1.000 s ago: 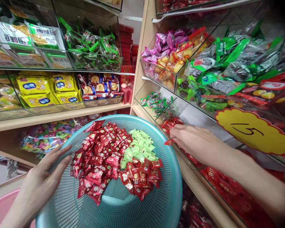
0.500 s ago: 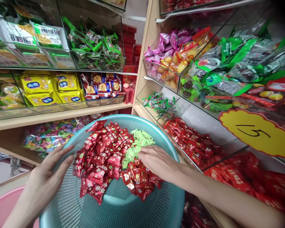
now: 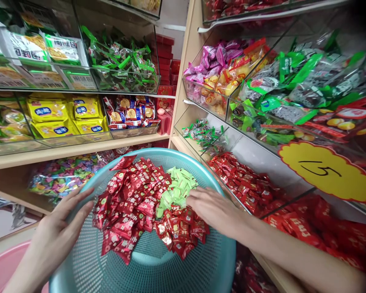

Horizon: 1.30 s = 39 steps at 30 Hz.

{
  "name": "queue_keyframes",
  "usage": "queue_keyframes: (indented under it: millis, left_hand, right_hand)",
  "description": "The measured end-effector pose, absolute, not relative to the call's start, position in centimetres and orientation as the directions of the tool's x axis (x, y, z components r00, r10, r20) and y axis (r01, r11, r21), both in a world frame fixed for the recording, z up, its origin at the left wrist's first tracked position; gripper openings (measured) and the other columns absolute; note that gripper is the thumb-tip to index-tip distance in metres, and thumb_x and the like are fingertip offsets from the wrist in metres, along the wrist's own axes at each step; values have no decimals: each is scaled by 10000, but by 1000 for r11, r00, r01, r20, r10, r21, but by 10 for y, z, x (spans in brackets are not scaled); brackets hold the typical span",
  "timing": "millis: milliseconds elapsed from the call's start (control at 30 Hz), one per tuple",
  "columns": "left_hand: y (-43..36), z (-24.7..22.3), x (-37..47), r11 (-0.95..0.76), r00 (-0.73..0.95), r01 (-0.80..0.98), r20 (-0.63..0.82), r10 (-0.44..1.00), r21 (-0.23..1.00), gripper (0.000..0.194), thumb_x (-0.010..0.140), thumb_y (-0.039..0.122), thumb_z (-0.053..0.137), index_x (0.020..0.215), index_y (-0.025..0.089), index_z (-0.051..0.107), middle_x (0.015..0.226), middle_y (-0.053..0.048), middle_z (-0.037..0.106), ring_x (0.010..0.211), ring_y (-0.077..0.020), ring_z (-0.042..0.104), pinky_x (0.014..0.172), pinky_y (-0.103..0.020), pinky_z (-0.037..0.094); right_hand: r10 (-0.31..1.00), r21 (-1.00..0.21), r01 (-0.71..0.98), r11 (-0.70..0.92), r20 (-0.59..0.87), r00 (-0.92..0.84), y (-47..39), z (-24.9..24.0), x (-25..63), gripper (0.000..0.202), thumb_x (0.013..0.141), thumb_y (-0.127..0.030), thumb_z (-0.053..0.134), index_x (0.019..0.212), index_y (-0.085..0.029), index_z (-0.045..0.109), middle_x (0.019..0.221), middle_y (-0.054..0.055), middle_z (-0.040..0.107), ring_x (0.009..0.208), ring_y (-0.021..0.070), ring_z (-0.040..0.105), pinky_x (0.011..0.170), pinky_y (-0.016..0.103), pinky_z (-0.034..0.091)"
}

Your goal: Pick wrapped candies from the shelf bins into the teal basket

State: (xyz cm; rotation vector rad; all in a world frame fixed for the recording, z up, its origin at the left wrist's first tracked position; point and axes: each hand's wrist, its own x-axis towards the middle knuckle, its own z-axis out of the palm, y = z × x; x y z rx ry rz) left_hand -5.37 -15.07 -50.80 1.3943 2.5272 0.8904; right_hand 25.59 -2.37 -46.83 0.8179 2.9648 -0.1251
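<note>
A teal plastic basket (image 3: pixel 110 274) with perforated walls holds three heaps of wrapped sweets. Large dark-red packets (image 3: pixel 131 203) fill its left side, small light-green packets (image 3: pixel 180 185) lie at the back right, and shiny red-and-gold wrapped candies (image 3: pixel 178 228) sit in front of those. My left hand (image 3: pixel 61 228) is at the basket's left rim, thumb and fingers apart, with nothing in it. Over the right side, my right hand (image 3: pixel 212 209) is beside the green packets and above the red-and-gold candies. Its fingers curl downward and together; their tips are partly hidden.
Shelves with clear bins surround the basket. Yellow packets (image 3: pixel 59 118) stand at left, and red candies (image 3: pixel 244 183) fill a bin close on the right. A yellow price tag (image 3: pixel 326 171) marked 15 hangs there. A pink tub (image 3: pixel 6 260) is at lower left.
My right hand has drawn back slightly to the right, away from the green packets. My left hand stays at the rim, and the heaps look the same.
</note>
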Motion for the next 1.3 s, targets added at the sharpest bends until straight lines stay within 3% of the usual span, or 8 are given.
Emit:
queue_keyframes:
  millis: [133,300,500,733,1300]
  left_hand:
    - [-151,-507,-55,405,-561,740,159,813,537,537,685,587,414,1064,261,610,1250,-51,546,1054,-288,558,794,-398,500]
    - [-151,-509,-57,406,-563,733,152,812,546,575,674,586,424,1099,239,595,1311,-64,485,1073,-293,544,729,-368,522]
    - [-151,-507,-55,424,-579,720,139,803,549,595,659,623,391,1077,257,603,1280,-52,517,1053,-292,557,831,-430,475]
    - [-150,-507,-55,442,-598,697,117,793,565,617,641,635,393,1087,261,596,1297,-43,500,1154,-295,475,897,-435,431]
    - [-150,-505,-52,427,-586,699,118,801,574,626,640,631,383,1084,247,600,1275,-47,521,1192,-265,437,941,-391,397]
  right_hand:
    - [639,92,633,768,-54,-767,0,-429,272,177,848,-146,394,850,-159,570,883,71,601,850,181,548,728,309,399]
    - [893,303,841,449,-104,-439,36,-417,288,202,846,-242,421,933,-136,569,943,132,614,894,241,581,692,327,417]
    - [958,374,899,227,-251,-137,74,-443,285,399,784,-257,548,1126,-55,512,1117,213,561,1072,282,513,794,345,424]
    - [927,361,899,249,-358,-113,89,-463,289,363,762,-172,545,1113,-78,559,1126,195,578,1037,248,553,803,316,442]
    - [936,377,870,317,-271,-223,68,-450,280,303,834,-150,406,1050,-112,614,1052,199,612,1008,228,571,808,329,427]
